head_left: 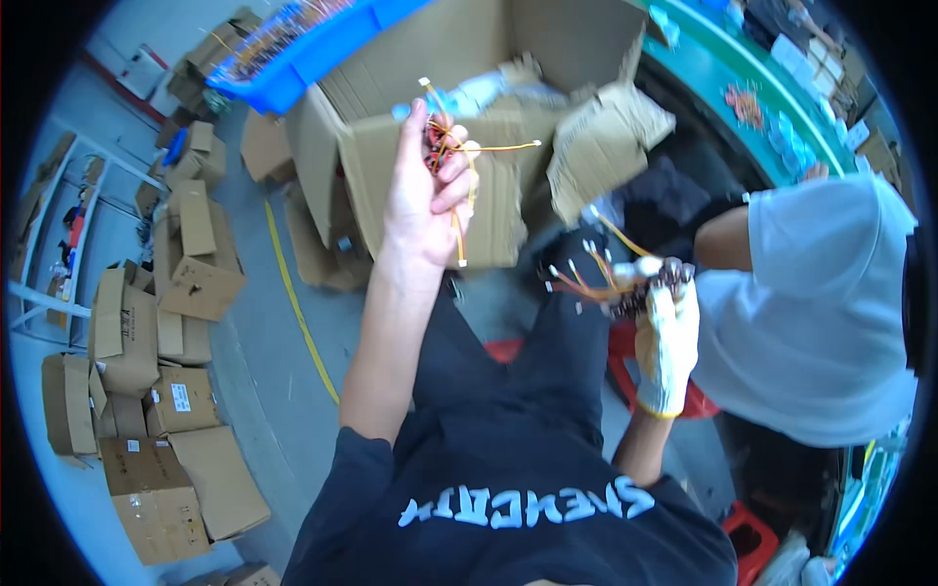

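Observation:
My left hand is bare and raised in front of the big cardboard box. Its fingers are closed around a small bunch of red-and-dark wired parts, whose yellow-orange leads end in white plugs and stick out up, down and to the right. My right hand, in a pale work glove with a yellow cuff, grips a bundle of dark wired parts. Several orange and yellow leads with white connectors fan out from that bundle to the left. The exact kind of these parts is too blurred to tell.
An open cardboard box with plastic inside stands ahead, a blue bin full of wired parts beyond its left side. Cartons are piled at left. A person in a white shirt sits close on my right, by a green conveyor.

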Tool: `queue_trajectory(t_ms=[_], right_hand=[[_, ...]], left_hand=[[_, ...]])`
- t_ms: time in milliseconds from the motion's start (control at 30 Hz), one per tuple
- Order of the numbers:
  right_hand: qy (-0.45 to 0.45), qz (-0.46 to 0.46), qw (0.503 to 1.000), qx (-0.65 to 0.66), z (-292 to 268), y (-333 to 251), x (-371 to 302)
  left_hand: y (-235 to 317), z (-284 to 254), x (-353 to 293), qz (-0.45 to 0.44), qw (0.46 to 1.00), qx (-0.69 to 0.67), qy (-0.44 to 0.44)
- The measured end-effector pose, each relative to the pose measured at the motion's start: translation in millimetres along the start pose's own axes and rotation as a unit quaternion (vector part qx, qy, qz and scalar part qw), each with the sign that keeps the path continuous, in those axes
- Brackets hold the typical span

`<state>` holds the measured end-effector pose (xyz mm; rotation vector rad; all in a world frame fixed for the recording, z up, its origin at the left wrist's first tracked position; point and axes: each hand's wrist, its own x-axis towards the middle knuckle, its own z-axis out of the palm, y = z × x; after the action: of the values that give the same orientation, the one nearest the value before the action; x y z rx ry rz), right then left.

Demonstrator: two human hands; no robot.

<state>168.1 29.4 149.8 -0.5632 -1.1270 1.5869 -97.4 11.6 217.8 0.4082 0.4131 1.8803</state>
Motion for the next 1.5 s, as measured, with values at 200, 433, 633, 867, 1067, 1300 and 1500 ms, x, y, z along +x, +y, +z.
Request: queue_trajectory(t_ms=[200, 433, 633, 867, 1067, 1300, 1500], right_hand=[[0.042, 0.122, 0.991, -0.024, -20, 51, 9], [0.077, 0.188, 0.976, -0.073, -21, 86, 34], [0.081, 0.177, 0.976, -0.100, -17, 70, 82], [0.035, 0.131, 0.987, -0.091, -11, 52, 126], [-0.013, 0.134, 0.988, -0.082, 9, 27, 149], [-0.114, 0.133, 0.979, -0.106, 41, 21, 147], [-0.187, 0.084, 0.936, -0.285, 45, -9, 110]], left_hand=[[152, 57, 121, 0.105, 0.970, 0.216, -0.047], [227, 27, 335, 0.221, 0.875, 0.403, 0.152], [243, -3, 399, 0.069, 0.462, 0.884, 0.025], [231, 12, 356, 0.174, 0.340, 0.924, 0.004], [131, 89, 203, 0.198, 0.457, 0.862, -0.094], [-10, 45, 51, 0.224, 0.554, 0.798, -0.080], [-39, 27, 19, 0.172, 0.631, 0.745, -0.127]])
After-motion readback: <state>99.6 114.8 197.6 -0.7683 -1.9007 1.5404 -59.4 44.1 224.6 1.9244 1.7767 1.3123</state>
